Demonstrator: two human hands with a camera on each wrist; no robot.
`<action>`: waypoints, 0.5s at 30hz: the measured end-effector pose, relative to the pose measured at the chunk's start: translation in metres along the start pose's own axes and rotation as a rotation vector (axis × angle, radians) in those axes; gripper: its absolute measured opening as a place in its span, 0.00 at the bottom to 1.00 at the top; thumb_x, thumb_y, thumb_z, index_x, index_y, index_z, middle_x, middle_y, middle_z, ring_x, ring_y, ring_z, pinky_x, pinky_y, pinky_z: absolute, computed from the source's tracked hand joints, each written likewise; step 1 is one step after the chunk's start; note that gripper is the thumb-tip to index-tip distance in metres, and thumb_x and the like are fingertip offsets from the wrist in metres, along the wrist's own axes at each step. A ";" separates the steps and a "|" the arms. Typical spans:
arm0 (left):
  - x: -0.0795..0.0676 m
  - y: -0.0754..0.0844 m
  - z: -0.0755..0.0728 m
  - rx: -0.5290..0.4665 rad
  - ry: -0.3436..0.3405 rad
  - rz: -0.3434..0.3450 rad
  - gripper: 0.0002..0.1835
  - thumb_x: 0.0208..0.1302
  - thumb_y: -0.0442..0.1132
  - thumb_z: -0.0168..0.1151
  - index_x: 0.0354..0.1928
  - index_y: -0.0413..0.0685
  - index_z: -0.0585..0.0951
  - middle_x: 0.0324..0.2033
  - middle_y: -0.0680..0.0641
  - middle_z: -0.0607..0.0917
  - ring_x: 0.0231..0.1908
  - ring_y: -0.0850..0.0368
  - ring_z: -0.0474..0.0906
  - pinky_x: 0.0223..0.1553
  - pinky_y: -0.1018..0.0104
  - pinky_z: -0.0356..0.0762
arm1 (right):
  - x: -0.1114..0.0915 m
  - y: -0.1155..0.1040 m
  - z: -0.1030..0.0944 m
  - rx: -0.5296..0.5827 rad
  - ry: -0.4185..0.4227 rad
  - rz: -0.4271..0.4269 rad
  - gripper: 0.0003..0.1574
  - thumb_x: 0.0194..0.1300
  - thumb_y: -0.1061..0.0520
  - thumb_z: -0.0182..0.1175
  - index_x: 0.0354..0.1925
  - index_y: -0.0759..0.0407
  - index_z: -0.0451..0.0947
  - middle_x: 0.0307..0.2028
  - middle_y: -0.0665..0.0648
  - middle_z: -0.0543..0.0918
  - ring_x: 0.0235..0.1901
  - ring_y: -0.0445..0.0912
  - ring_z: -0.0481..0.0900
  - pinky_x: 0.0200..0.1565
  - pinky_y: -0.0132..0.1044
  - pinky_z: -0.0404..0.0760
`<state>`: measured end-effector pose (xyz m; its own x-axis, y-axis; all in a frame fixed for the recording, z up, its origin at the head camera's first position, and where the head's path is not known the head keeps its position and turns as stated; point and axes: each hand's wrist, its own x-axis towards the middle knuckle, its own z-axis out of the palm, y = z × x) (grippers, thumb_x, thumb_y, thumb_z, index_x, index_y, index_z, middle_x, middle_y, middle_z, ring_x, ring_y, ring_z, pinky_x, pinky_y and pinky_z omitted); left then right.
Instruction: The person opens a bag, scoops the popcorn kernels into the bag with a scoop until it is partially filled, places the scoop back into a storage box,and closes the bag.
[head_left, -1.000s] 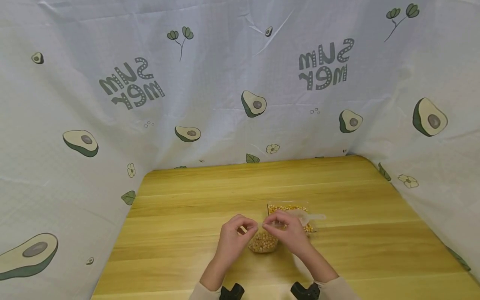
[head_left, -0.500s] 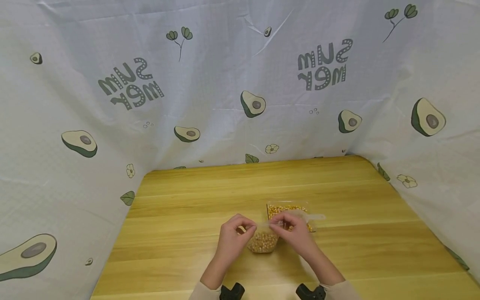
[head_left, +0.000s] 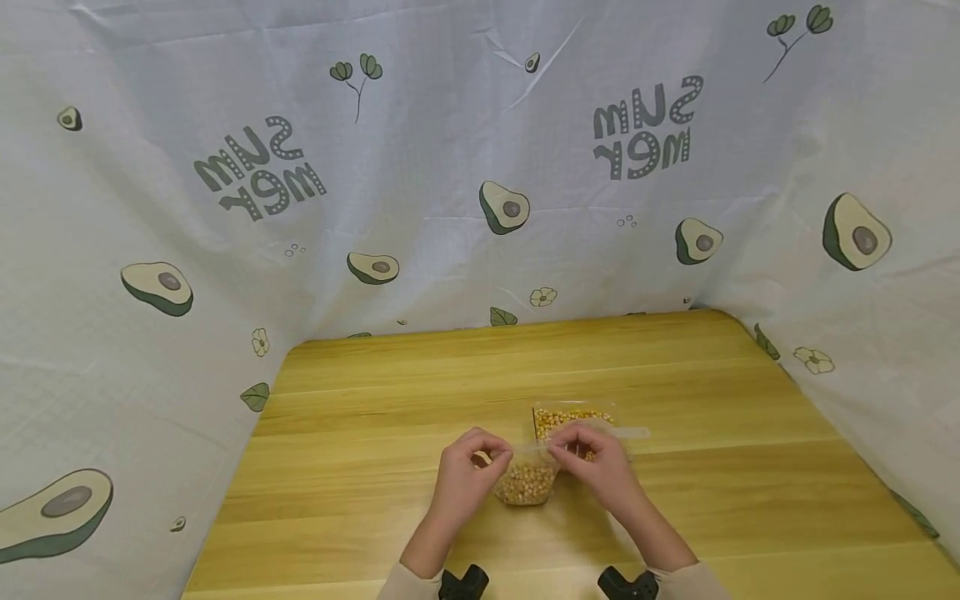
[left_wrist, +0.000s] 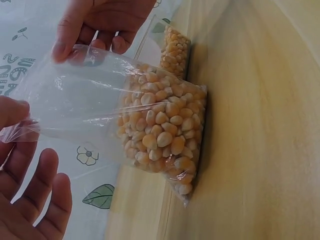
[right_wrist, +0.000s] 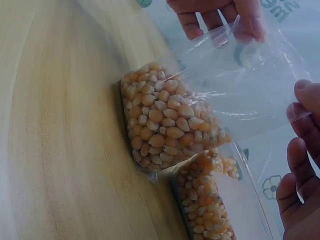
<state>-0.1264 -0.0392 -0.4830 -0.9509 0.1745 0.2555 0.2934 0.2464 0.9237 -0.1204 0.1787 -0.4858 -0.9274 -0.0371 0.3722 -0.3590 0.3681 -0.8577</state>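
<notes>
A clear plastic bag [head_left: 525,485] partly filled with corn kernels stands on the table between both hands. In the left wrist view the kernels [left_wrist: 162,122] fill its lower part, while the upper film is empty and stretched. My left hand [head_left: 470,471] pinches one top corner of the bag between thumb and forefinger. The opposite top corner is pinched by my right hand [head_left: 596,467], its other fingers loosely bent in the right wrist view. Just behind the bag sits a clear container [right_wrist: 200,205] of corn kernels, partly hidden by the right hand.
A translucent scoop [head_left: 630,432] lies across the container, its handle pointing right. The wooden table [head_left: 360,417] meets a white avocado-print cloth [head_left: 420,208] at the back and both sides. Black wrist mounts [head_left: 463,583] sit at the sleeves.
My right hand has moved to the right, away from the left hand, and the bag's top is now stretched between them. The left hand has hardly moved.
</notes>
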 end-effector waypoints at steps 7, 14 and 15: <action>0.003 0.002 0.002 0.006 -0.056 0.018 0.11 0.59 0.42 0.73 0.43 0.49 0.88 0.37 0.50 0.86 0.39 0.61 0.80 0.38 0.70 0.79 | 0.001 -0.001 -0.003 -0.027 -0.014 0.035 0.06 0.60 0.59 0.71 0.28 0.49 0.85 0.34 0.53 0.87 0.29 0.36 0.75 0.29 0.32 0.74; 0.006 0.001 0.005 -0.003 -0.089 0.019 0.04 0.61 0.43 0.71 0.36 0.54 0.89 0.36 0.51 0.86 0.37 0.62 0.79 0.39 0.72 0.79 | 0.001 0.000 -0.002 -0.014 -0.005 0.051 0.05 0.59 0.62 0.71 0.28 0.53 0.85 0.32 0.54 0.87 0.28 0.35 0.74 0.29 0.32 0.73; 0.006 0.001 0.006 -0.003 -0.088 0.019 0.03 0.61 0.43 0.71 0.35 0.54 0.89 0.36 0.52 0.86 0.37 0.63 0.79 0.39 0.72 0.79 | 0.000 0.000 -0.002 -0.017 -0.001 0.054 0.05 0.59 0.62 0.71 0.28 0.53 0.85 0.32 0.53 0.86 0.28 0.35 0.73 0.29 0.32 0.74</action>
<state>-0.1313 -0.0323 -0.4819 -0.9328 0.2626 0.2467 0.3107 0.2393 0.9199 -0.1203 0.1801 -0.4851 -0.9455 -0.0179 0.3250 -0.3065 0.3852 -0.8705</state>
